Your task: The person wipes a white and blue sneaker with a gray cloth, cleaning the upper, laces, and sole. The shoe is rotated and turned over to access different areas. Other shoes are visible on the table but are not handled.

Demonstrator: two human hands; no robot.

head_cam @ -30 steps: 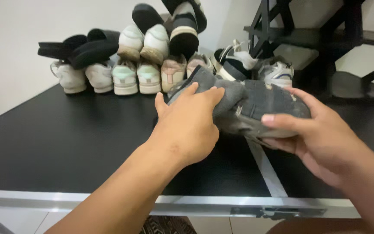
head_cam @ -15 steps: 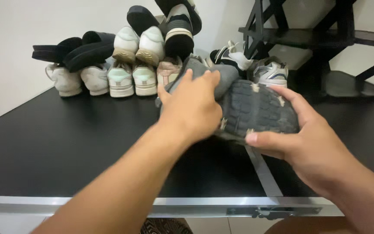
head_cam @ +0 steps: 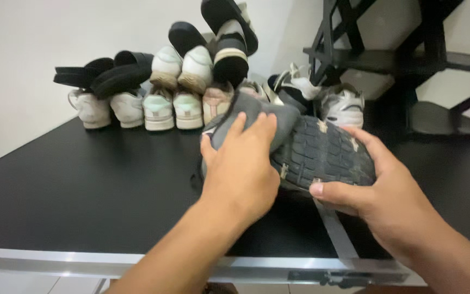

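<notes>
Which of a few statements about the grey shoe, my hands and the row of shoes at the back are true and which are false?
1. The right hand holds the dark grey shoe with a black treaded rubber sole with the sole turned toward the camera. True.
2. The left hand presses a grey cloth against the shoe. True.
3. The shoe rests alone on a white table. False: the matt black table also carries other footwear along its back edge.
4. The pale sneakers stand in a row by the wall. True.
5. The black slip-on sandals lie beneath the sneakers. False: they sit on top.
</notes>
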